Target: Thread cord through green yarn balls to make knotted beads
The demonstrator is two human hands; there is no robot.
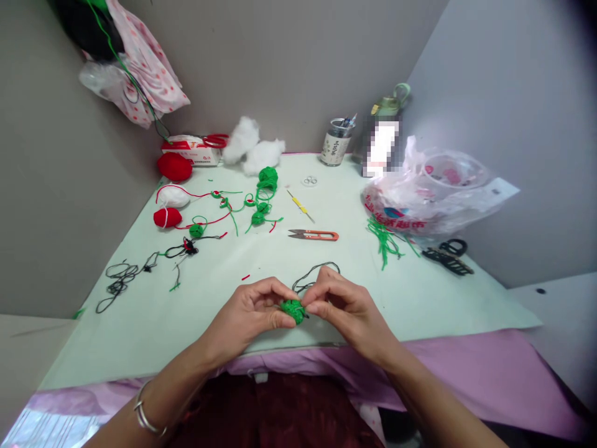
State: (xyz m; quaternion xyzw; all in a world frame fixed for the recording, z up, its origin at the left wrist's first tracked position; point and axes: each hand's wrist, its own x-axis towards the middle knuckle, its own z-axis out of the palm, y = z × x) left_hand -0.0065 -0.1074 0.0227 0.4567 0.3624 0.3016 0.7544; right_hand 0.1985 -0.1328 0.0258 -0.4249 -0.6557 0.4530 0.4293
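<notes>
Near the table's front edge, my left hand (255, 309) is closed on a small green crocheted ball (292, 310), pinching it between thumb and fingers. My right hand (342, 306) is closed too, its thumb and fingertips pinched together at the ball's right side. A thin pale line shows at those fingertips, too fine to name. Black yarn (305, 274) loops on the table just behind both hands and passes behind my right fingers. Beyond it lie orange-handled thread snips (321, 235) and a yellow crochet hook (298, 202).
Green crocheted pieces (258, 218), a green yarn ball (267, 178), red yarn (175, 167) and tangled black yarn (122, 277) lie at left. White stuffing (263, 155) and a pen can (336, 143) stand behind. At right are a plastic bag (420, 199), green yarn scraps (385, 242) and a black hair clip (448, 260).
</notes>
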